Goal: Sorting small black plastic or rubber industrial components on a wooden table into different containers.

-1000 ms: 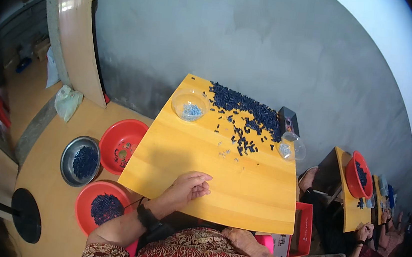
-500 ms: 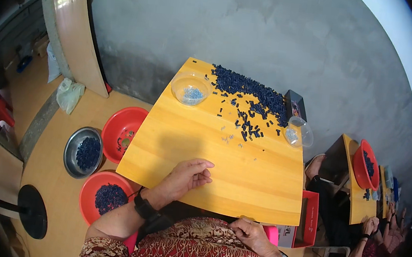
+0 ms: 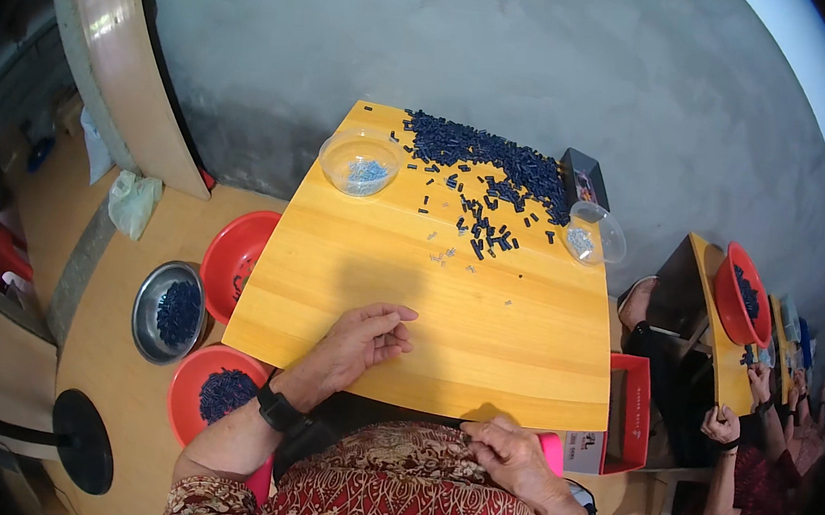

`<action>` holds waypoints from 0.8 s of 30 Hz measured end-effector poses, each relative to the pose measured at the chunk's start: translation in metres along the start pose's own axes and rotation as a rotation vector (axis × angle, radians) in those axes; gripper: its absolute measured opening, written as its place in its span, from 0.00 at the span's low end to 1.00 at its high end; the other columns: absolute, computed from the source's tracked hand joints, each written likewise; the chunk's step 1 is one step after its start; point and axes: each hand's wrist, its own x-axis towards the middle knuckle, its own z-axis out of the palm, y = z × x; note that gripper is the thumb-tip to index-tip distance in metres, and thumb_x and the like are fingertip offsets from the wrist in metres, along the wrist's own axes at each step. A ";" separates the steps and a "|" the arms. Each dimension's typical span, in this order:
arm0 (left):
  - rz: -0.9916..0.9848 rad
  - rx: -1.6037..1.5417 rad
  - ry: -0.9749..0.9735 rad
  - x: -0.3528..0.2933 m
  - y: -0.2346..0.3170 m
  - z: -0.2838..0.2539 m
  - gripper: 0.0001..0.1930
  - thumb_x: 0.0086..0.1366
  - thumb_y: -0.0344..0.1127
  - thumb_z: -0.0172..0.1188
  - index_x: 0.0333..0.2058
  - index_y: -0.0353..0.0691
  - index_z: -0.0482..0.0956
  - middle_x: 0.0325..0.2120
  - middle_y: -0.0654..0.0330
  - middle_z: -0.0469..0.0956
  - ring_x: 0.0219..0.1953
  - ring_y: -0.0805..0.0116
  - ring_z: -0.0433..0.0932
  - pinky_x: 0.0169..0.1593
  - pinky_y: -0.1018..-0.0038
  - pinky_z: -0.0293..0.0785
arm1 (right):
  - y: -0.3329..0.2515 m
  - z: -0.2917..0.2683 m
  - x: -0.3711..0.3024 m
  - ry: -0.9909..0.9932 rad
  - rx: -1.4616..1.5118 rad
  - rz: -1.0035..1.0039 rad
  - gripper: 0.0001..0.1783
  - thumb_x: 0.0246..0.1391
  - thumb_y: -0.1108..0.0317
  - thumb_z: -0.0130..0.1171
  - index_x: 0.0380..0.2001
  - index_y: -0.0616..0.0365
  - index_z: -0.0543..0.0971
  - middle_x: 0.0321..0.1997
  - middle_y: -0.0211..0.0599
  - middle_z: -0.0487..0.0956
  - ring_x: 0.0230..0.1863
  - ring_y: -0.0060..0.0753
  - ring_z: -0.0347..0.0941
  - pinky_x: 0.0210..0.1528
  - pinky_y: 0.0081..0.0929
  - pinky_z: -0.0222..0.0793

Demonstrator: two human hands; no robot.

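My left hand (image 3: 360,344) hovers above the front left part of the yellow table (image 3: 444,336), fingers curled in and thumb close to the index finger. Whatever those fingers hold, if anything, is too small to make out. At the table's front edge, close to my body, my right hand (image 3: 510,457) is closed with bent fingers; their inside is hidden. Farther back lies a heap of small dark blue tubular pieces (image 3: 484,154), several of them scattered toward me. Small clear pieces (image 3: 448,256) lie in front of them. A clear bowl (image 3: 326,173) holds small pale blue parts.
A clear tub (image 3: 615,241) and a black box (image 3: 584,178) stand at the table's right edge. On the left floor are red basins (image 3: 178,399) and a metal bowl (image 3: 144,308). A red box (image 3: 634,366) sits right, near a co-worker's hand (image 3: 720,424).
The view has shifted slightly, so the table appears a little higher and farther left. My hands keep nearly the same pose. The co-worker's hands at the right have moved apart.
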 end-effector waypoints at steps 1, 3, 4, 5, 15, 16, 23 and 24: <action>-0.002 -0.008 -0.008 -0.001 -0.001 0.000 0.13 0.71 0.35 0.50 0.49 0.34 0.75 0.32 0.63 0.77 0.36 0.74 0.78 0.40 0.82 0.77 | 0.002 -0.005 0.004 0.070 -0.040 -0.094 0.16 0.48 0.81 0.60 0.43 0.61 0.78 0.33 0.42 0.75 0.32 0.41 0.76 0.32 0.32 0.75; 0.003 -0.031 -0.020 -0.001 -0.002 -0.004 0.13 0.71 0.35 0.50 0.49 0.35 0.75 0.32 0.63 0.77 0.37 0.72 0.79 0.41 0.81 0.77 | -0.002 -0.021 0.022 0.167 -0.136 -0.177 0.12 0.51 0.75 0.63 0.40 0.60 0.80 0.31 0.44 0.76 0.32 0.44 0.76 0.34 0.34 0.74; 0.013 -0.057 -0.030 -0.001 -0.003 -0.005 0.13 0.71 0.36 0.51 0.49 0.36 0.75 0.32 0.64 0.76 0.37 0.71 0.79 0.42 0.80 0.77 | -0.001 -0.030 0.036 0.189 -0.163 -0.177 0.11 0.51 0.76 0.62 0.39 0.62 0.79 0.34 0.47 0.78 0.34 0.48 0.77 0.37 0.36 0.75; 0.012 -0.056 -0.030 -0.001 -0.002 -0.005 0.13 0.71 0.36 0.51 0.49 0.36 0.75 0.32 0.64 0.76 0.37 0.71 0.79 0.42 0.80 0.77 | 0.001 -0.038 0.051 0.210 -0.193 -0.175 0.10 0.51 0.77 0.61 0.38 0.64 0.79 0.37 0.49 0.79 0.37 0.51 0.78 0.40 0.38 0.76; 0.009 -0.090 -0.003 -0.001 0.001 -0.003 0.15 0.72 0.37 0.50 0.50 0.33 0.74 0.35 0.61 0.76 0.40 0.71 0.78 0.45 0.79 0.77 | 0.049 -0.048 0.152 0.458 0.404 0.140 0.09 0.55 0.75 0.58 0.38 0.64 0.81 0.29 0.29 0.80 0.31 0.18 0.73 0.34 0.17 0.69; 0.011 -0.089 -0.011 0.000 0.002 -0.004 0.15 0.72 0.37 0.49 0.50 0.33 0.74 0.36 0.61 0.76 0.41 0.70 0.78 0.46 0.78 0.77 | 0.056 -0.050 0.154 0.487 0.448 0.124 0.08 0.55 0.75 0.58 0.38 0.65 0.81 0.30 0.27 0.80 0.31 0.16 0.72 0.34 0.16 0.69; -0.006 -0.162 0.028 0.002 0.000 0.006 0.16 0.72 0.40 0.49 0.49 0.33 0.74 0.39 0.57 0.76 0.46 0.65 0.76 0.53 0.74 0.75 | 0.044 -0.044 0.117 0.426 0.218 0.092 0.08 0.54 0.75 0.57 0.36 0.66 0.80 0.30 0.34 0.80 0.31 0.23 0.74 0.35 0.22 0.70; -0.022 -0.184 0.002 0.007 -0.002 0.009 0.18 0.73 0.42 0.47 0.50 0.33 0.73 0.41 0.55 0.75 0.48 0.64 0.76 0.55 0.71 0.74 | 0.036 -0.041 0.113 0.423 0.223 0.089 0.08 0.54 0.75 0.57 0.36 0.66 0.80 0.30 0.34 0.80 0.31 0.23 0.74 0.35 0.22 0.70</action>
